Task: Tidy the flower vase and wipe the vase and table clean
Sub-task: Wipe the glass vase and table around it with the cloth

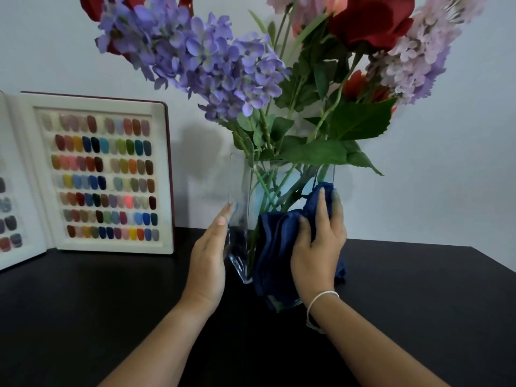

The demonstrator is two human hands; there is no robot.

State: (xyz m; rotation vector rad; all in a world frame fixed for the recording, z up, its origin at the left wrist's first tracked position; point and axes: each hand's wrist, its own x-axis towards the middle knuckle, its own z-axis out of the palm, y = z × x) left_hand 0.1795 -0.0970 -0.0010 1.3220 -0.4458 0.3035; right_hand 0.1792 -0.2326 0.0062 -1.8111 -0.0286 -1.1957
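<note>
A clear square glass vase (240, 191) stands on the black table (418, 289) and holds purple, pink and red flowers (212, 65) with green stems and leaves. My left hand (208, 258) lies flat against the vase's left side, fingers straight. My right hand (318, 247) presses a dark blue cloth (275, 247) against the vase's front right face. The cloth covers the lower part of that face and bunches up under my fingers.
An open display book of coloured nail samples (103, 174) leans against the white wall at the back left of the table. Flower heads spread wide above the vase. Bare black tabletop lies to the right and in front.
</note>
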